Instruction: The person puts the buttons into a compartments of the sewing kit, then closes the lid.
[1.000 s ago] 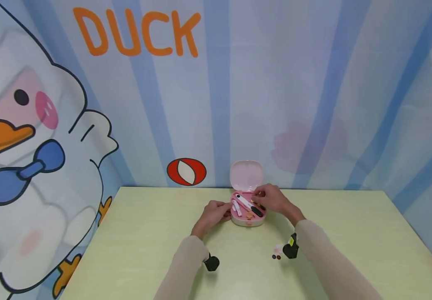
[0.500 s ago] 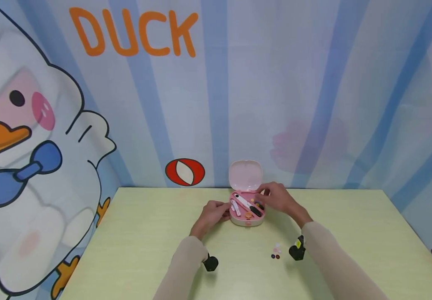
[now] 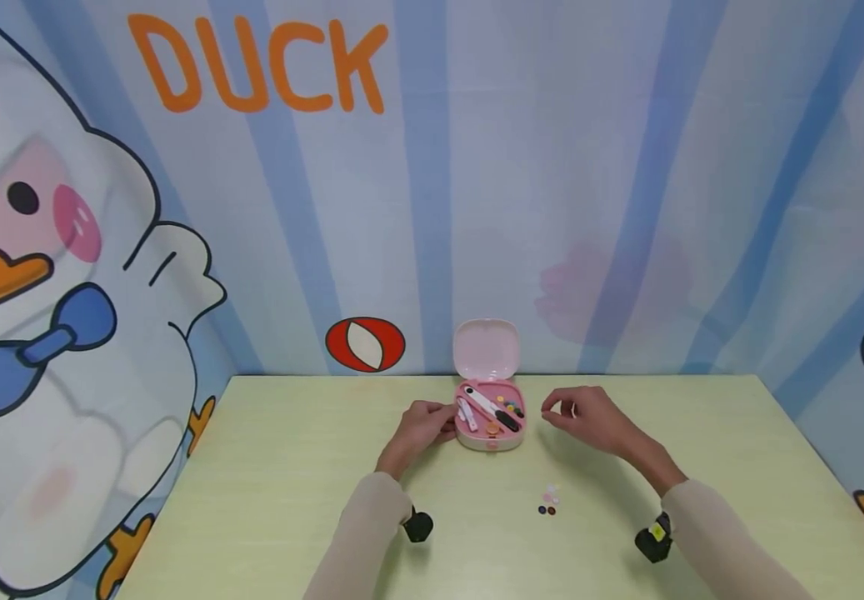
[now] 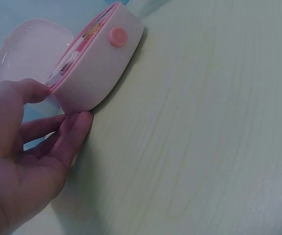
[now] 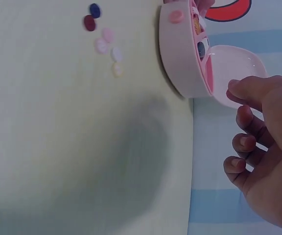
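A small white and pink sewing kit box (image 3: 491, 444) stands near the table's back edge, its pale pink lid (image 3: 486, 350) raised. My left hand (image 3: 422, 429) grips its left side; in the left wrist view the thumb lies on the rim and the other fingers touch the lower wall. Inside lie a white tool with a black end (image 3: 491, 408), a shorter white tool (image 3: 467, 414), a small orange-gold piece (image 3: 492, 429) and several coloured buttons (image 3: 510, 407). To the right of the box, my right hand (image 3: 589, 415) hovers with loosely bent fingers, nothing visible in it.
Several loose buttons, among them a dark blue one (image 5: 95, 10), a dark red one (image 5: 89, 22) and pale ones (image 5: 108, 35), lie on the pale yellow table (image 3: 289, 483) in front of the box. A duck-printed curtain (image 3: 491, 167) hangs right behind the table.
My right hand has moved from over the box's right compartment out to the right, uncovering the buttons there. The left hand keeps its hold on the box's side.
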### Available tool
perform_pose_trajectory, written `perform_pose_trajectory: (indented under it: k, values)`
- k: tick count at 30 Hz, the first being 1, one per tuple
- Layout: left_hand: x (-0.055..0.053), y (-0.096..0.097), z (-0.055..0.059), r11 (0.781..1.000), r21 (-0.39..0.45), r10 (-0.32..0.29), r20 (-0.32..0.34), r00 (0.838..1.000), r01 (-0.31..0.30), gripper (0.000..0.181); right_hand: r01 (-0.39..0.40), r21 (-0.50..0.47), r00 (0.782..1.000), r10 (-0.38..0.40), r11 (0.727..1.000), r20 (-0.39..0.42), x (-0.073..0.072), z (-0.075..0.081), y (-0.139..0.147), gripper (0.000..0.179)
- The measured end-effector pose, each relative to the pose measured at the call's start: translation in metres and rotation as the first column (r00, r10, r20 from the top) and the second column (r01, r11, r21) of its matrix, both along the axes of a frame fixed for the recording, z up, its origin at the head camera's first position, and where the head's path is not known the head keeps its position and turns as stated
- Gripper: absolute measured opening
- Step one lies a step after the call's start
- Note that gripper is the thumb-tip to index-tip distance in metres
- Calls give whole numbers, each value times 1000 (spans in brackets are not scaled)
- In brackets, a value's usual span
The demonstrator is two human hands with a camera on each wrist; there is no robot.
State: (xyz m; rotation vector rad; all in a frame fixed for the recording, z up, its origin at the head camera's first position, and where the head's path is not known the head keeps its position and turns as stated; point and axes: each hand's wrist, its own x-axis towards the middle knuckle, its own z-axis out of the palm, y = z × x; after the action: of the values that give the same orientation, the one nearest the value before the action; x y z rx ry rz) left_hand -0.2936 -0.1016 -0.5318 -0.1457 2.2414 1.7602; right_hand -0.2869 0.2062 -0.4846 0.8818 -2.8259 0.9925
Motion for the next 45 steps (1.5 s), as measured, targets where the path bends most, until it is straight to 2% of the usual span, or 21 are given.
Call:
perform_pose_trajectory:
  k: [12,18,23,30,38,45]
  values:
    - [0,0,1,1000,-19,2,4,1000,-2,44,-123,-38,989,126,992,78,41,-24,21,12]
    - [-1,0,0,1000,-7,-6,-4,1000,6,44,-169,-31,982,171,985,83,54,-38,24,11]
    - [-3,0,-3,1000,1,-9,2,1000,9,42,-169,-30,982,171,985,79,62,-45,24,11]
    - [-4,0,-4,1000,-2,-6,3,1000,6,42,-144,-31,983,146,989,108,66,-49,24,10]
    - [-2,1,-1,1000,-5,0,3,1000,0,43,-160,-85,983,167,983,78,67,-53,22,8]
    - [-1,1,-2,1000,-18,2,14,1000,-1,43,-138,-37,988,140,990,61,69,-53,20,11]
